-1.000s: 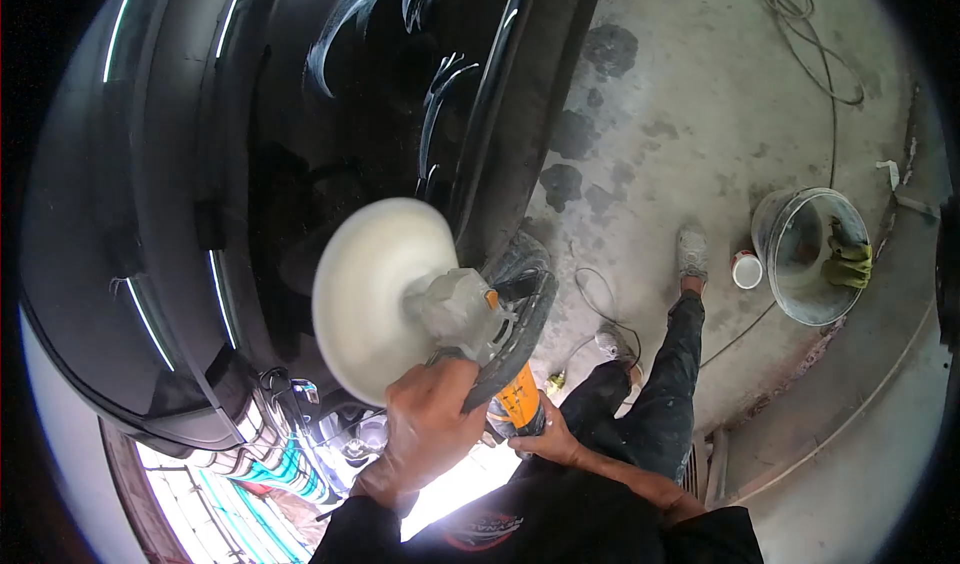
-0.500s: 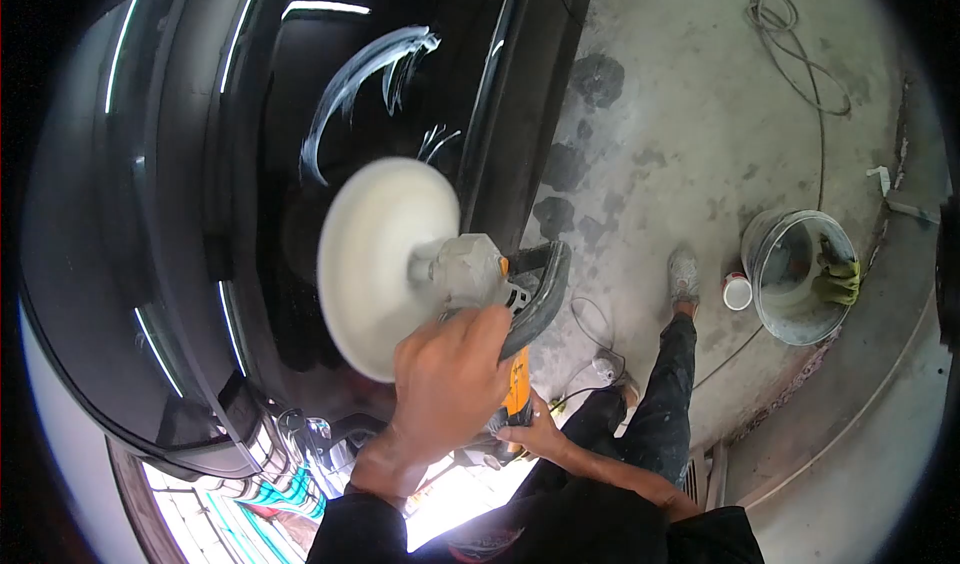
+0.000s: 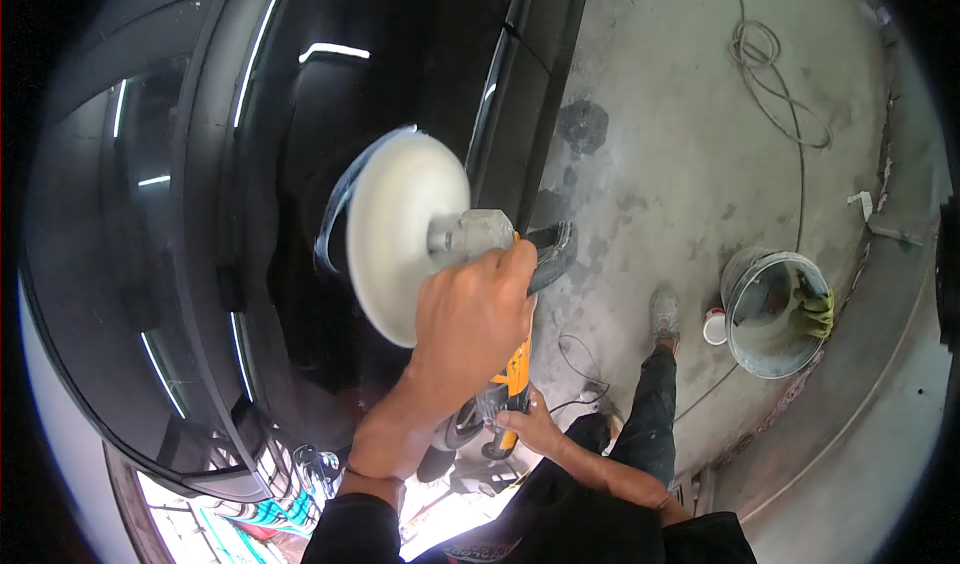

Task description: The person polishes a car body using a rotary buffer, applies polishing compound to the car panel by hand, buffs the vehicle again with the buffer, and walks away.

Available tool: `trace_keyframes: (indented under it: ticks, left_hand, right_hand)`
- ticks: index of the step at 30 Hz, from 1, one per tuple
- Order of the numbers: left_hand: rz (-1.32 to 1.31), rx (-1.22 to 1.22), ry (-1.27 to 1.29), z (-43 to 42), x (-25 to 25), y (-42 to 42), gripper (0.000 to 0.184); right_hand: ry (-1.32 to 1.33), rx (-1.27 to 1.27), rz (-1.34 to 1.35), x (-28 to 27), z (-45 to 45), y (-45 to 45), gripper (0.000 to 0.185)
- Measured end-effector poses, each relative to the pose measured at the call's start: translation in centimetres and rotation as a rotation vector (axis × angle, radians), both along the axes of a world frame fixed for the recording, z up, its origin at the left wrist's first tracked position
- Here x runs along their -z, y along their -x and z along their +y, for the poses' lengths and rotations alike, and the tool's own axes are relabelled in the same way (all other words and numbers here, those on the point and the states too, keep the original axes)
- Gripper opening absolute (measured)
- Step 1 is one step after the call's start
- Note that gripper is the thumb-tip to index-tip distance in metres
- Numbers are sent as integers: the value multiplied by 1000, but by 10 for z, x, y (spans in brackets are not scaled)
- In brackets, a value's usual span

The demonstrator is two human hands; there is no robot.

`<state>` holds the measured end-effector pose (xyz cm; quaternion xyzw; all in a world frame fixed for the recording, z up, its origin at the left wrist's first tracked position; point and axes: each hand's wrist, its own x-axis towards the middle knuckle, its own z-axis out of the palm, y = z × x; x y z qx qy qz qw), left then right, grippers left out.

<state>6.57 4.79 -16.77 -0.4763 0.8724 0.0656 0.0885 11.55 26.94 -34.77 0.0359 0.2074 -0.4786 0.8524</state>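
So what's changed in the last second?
The polisher's white pad has moved forward along the black car, reaching the big white smear and hiding part of it. The smaller streaks no longer show; wiped or covered, I can't tell. Nothing was let go: the left hand and right hand still hold the polisher.
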Motion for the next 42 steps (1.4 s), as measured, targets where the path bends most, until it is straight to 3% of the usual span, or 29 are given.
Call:
trace_keyframes:
  ticks: [7, 14, 20, 32, 37, 42]
  left_hand:
    - [4, -24, 12, -52, 1, 36, 25]
    - [102, 32, 168, -119, 2, 71, 19]
    - [156, 30, 208, -151, 2, 88, 17]
    - [83, -12, 100, -44, -4, 14, 22]
    - [121, -45, 30, 14, -9, -29, 27]
    - [62, -67, 9, 72, -13, -72, 31]
  right_hand:
    - [-31, 63, -85, -2, -56, 33, 45]
    - [-21, 107, 16, 13, -136, 74, 43]
    - [53, 181, 166, 15, -177, 94, 29]
    - [48, 62, 61, 11, -62, 36, 28]
    - [-30, 35, 49, 17, 4, -9, 44]
    - [28, -43, 80, 8, 63, -38, 47]
